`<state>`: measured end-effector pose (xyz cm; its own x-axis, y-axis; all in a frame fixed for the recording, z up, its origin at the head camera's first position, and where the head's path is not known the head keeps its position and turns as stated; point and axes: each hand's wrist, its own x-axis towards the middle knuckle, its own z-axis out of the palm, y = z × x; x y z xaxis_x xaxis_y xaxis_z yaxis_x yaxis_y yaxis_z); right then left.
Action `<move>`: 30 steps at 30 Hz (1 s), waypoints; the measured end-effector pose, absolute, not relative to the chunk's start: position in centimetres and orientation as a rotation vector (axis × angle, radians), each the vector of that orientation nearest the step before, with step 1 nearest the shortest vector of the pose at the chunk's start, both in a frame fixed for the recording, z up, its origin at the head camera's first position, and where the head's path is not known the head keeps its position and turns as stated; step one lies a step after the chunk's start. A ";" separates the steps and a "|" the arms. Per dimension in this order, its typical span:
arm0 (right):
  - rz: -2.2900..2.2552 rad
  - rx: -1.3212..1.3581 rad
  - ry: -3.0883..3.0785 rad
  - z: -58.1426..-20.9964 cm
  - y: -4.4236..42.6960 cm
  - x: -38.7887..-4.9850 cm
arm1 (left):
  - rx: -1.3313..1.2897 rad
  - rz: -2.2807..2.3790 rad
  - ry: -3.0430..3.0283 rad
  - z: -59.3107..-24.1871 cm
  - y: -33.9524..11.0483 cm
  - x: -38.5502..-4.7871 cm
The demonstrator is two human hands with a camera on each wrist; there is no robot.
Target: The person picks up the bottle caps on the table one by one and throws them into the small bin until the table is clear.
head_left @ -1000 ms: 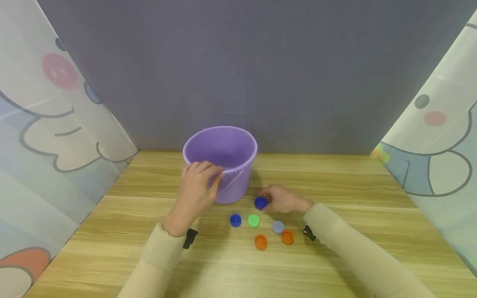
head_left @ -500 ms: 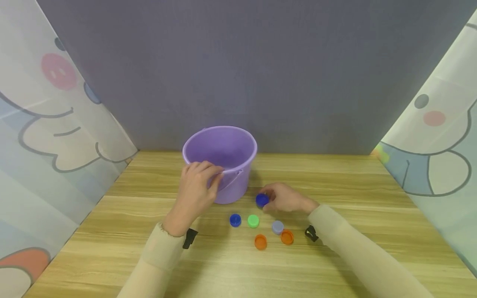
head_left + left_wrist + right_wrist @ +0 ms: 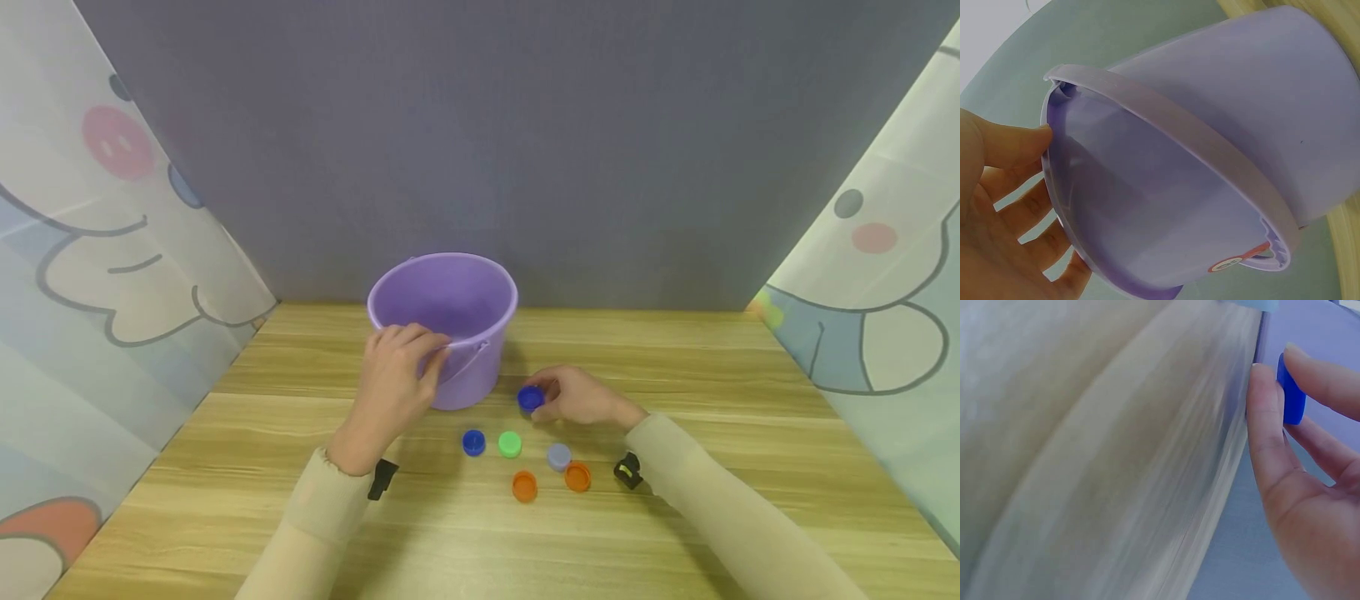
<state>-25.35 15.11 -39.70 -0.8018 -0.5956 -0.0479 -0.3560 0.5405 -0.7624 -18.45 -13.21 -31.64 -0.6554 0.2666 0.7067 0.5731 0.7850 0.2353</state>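
A purple bucket (image 3: 474, 379) stands upright at the back of the table. My left hand (image 3: 393, 383) grips its near rim; in the left wrist view the thumb and fingers of that hand (image 3: 1013, 206) lie on either side of the rim of the bucket (image 3: 1235, 112). Right of the bucket, my right hand (image 3: 576, 395) pinches a blue cap (image 3: 531, 399). The right wrist view shows the blue cap (image 3: 1292, 394) between the thumb and fingers of the hand (image 3: 1316, 512).
Nearer the front of the wooden table (image 3: 675, 358) lie another blue cap (image 3: 474, 442), a green cap (image 3: 510, 444), a pale purple cap (image 3: 558, 457) and two orange caps (image 3: 524, 486). A grey panel (image 3: 600, 167) rises behind the table, with patterned curtains at both sides.
My right hand has shifted slightly right and toward the back with the blue cap pinched in it. The left hand and the bucket have stayed in place.
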 end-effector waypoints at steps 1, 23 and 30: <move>-1.136 -0.785 2.474 -39.7 15.2 -25.3 | -0.619 -0.586 -2.294 -31.6 -13.2 -18.4; -1.275 -0.753 2.441 -37.8 14.8 -24.3 | -0.620 -0.591 -2.292 -31.6 -13.2 -18.4; -1.283 -0.760 2.479 -37.0 14.4 -24.1 | -0.621 -0.590 -2.286 -31.6 -13.2 -18.3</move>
<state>-24.15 14.45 -36.99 -0.8333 -0.5525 0.0182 -0.3340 0.4770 -0.8130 -18.33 -13.17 -31.56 -0.6506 0.2649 0.7117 0.5761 0.7828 0.2353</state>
